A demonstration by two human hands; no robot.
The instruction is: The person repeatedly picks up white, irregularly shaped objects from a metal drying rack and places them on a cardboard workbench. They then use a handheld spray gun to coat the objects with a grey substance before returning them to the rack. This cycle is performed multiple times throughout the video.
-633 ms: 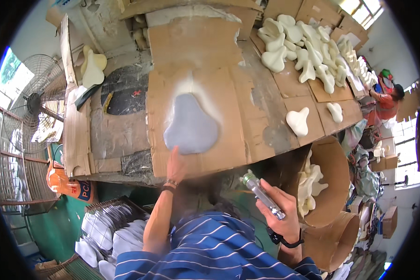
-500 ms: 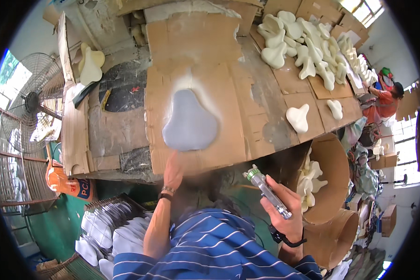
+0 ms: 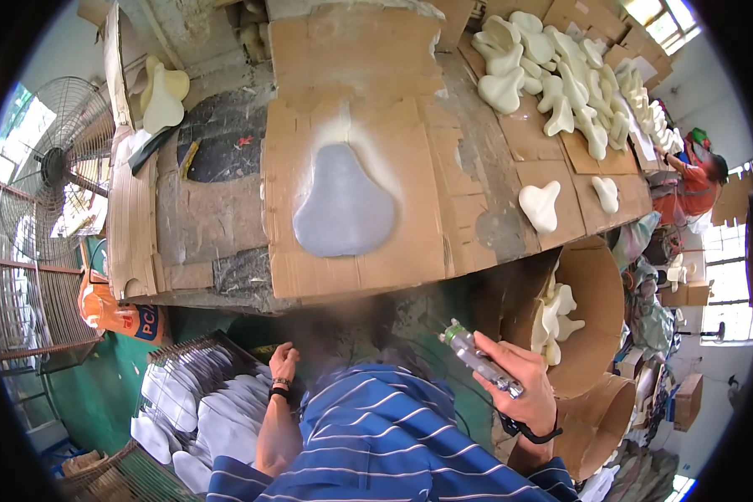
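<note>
The right hand [image 3: 525, 383] grips a spray gun [image 3: 478, 360] off the table's [image 3: 500, 233] near edge; the left hand [image 3: 284, 365], fingers curled, whether on anything I cannot tell, is off the same edge beside stacked pads [image 3: 230, 412]. A grey pad [image 3: 343, 209] lies on cardboard [image 3: 414, 247] near the middle of that edge. Cream pads [image 3: 571, 82] are heaped toward the table's far right corner.

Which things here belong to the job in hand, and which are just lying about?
Probably in the job:
silver tool, held in the right hand
grey saddle-shaped piece
cardboard sheet under it

Apparently just about:
wire fan
orange bag
red scrap
</note>
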